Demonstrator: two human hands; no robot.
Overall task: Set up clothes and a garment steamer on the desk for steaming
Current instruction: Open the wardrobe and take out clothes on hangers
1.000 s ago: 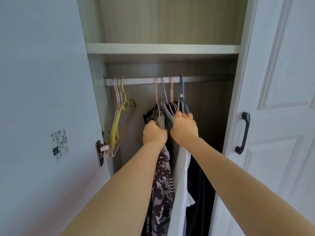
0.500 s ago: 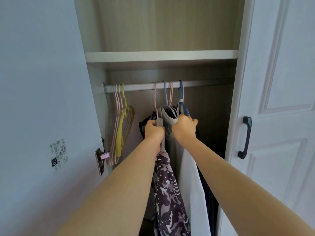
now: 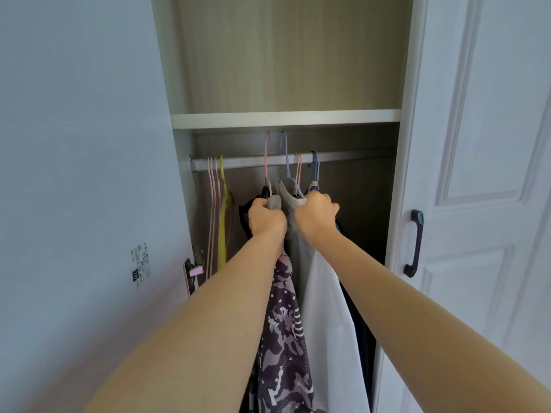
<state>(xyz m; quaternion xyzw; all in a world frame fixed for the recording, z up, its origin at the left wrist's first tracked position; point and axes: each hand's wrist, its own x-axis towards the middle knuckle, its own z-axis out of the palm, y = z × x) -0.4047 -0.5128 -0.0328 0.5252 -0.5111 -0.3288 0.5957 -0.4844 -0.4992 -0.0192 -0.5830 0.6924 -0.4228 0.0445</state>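
As the patterned garment (image 3: 283, 338) and white garment (image 3: 331, 338) are dangling inside the wardrobe (image 3: 283, 55), the left hand (image 3: 265, 219) is gripping the first by its top, the right hand (image 3: 316, 217) is clutching the grey garment (image 3: 287, 198), both hanger hooks (image 3: 267, 150) poking above the rail (image 3: 244, 163).

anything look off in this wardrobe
The pink hook and purple hook sit above the rail, off it; the other hangers hang on it. The left hand and right hand grip the clothes below. Nothing looks damaged.

Matt wood shelf (image 3: 286, 118), metal rail (image 3: 351, 157), patterned cloth (image 3: 283, 338)
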